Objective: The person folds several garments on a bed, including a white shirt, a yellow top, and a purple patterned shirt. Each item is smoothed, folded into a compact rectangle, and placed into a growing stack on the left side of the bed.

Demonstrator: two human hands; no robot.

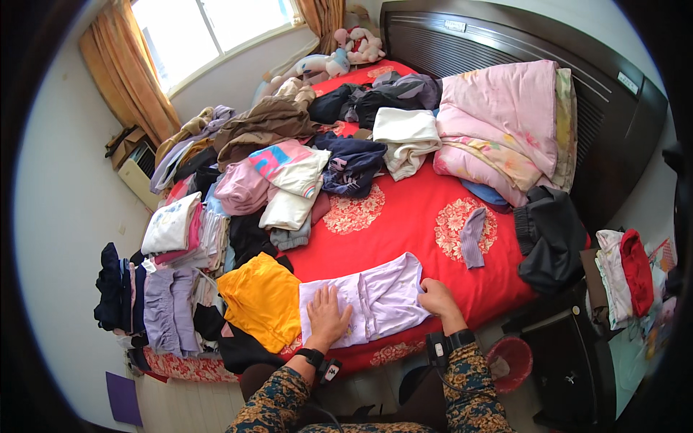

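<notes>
A pale lavender garment (391,303) with small prints lies partly folded on the red bedspread (400,216). My left hand (327,318) rests flat on its folded left part, fingers spread. At its right edge my right hand (439,300) pinches the cloth near the curved neckline. A yellow garment (260,303) lies against the lavender one on the left. A small ribbed mauve piece of clothing (473,238) lies alone further right on the bed.
Folded clothes (172,311) are stacked at the left. Loose garments (265,127) pile up farther back. A pink floral quilt (498,124) and dark trousers (549,238) lie at the right. A red bin (509,363) stands on the floor beside a dark nightstand (563,368).
</notes>
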